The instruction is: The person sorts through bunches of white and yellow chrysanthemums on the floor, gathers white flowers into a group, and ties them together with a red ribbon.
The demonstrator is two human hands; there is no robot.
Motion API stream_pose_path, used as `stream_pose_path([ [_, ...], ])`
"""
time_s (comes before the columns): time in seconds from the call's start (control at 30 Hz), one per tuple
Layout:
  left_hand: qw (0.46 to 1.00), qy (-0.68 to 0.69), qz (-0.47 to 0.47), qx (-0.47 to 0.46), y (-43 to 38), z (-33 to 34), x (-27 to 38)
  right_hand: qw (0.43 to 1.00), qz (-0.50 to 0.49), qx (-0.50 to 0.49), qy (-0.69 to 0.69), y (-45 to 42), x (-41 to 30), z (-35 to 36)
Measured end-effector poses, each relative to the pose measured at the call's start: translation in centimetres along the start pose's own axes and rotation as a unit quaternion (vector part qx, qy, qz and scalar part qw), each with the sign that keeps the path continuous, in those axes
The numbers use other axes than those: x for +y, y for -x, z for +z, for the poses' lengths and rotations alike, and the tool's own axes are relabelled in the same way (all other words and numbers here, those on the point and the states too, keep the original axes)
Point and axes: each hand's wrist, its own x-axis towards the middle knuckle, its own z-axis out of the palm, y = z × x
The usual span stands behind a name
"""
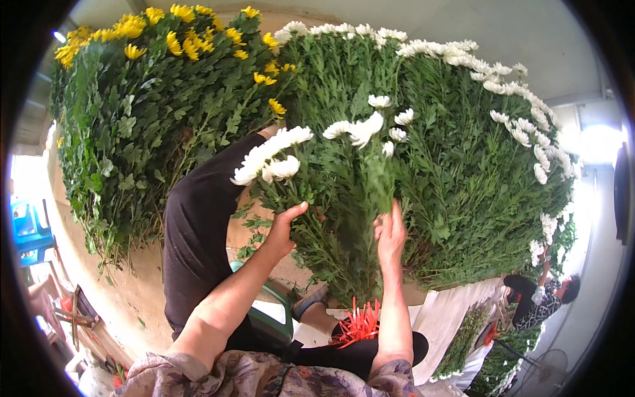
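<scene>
My left hand [285,228] is closed around a bunch of white chrysanthemums [270,154], whose blooms sit above it and to the left. To its right, my right hand [390,228] holds a leafy chrysanthemum stem [379,173], slightly blurred, with a white bloom [366,130] near its top. More white blooms stand around that one; which stem each belongs to is unclear. The lower stems between my hands are partly hidden by leaves. A bundle of red ties [359,325] lies by my leg, below the stems.
Yellow chrysanthemums [149,99] are heaped at the left, white ones [461,149] behind and to the right. A green plastic stool [273,307] is between my legs. Blue plastic stools [32,233] stand far left. At the far right are another person [545,297] and a fan [543,372].
</scene>
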Motion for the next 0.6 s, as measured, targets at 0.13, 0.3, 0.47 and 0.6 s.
stream_pose_path([
  [0.13,1.000,-0.014,-0.001,0.004,-0.2,1.2,-0.2,0.993,-0.036,-0.089,0.069,5.7,1.0,3.3],
  [0.3,0.995,-0.058,0.087,0.005,0.0,0.1,-1.4,0.963,-0.171,-0.079,0.195,7.4,0.4,7.0],
  [0.47,0.991,-0.062,0.109,0.035,-0.4,1.1,-1.5,0.928,-0.193,-0.128,0.293,8.2,0.4,7.1],
  [0.6,0.982,-0.073,0.161,0.067,-0.8,-0.1,-1.0,0.905,-0.292,-0.082,0.299,2.9,-2.8,3.1],
])
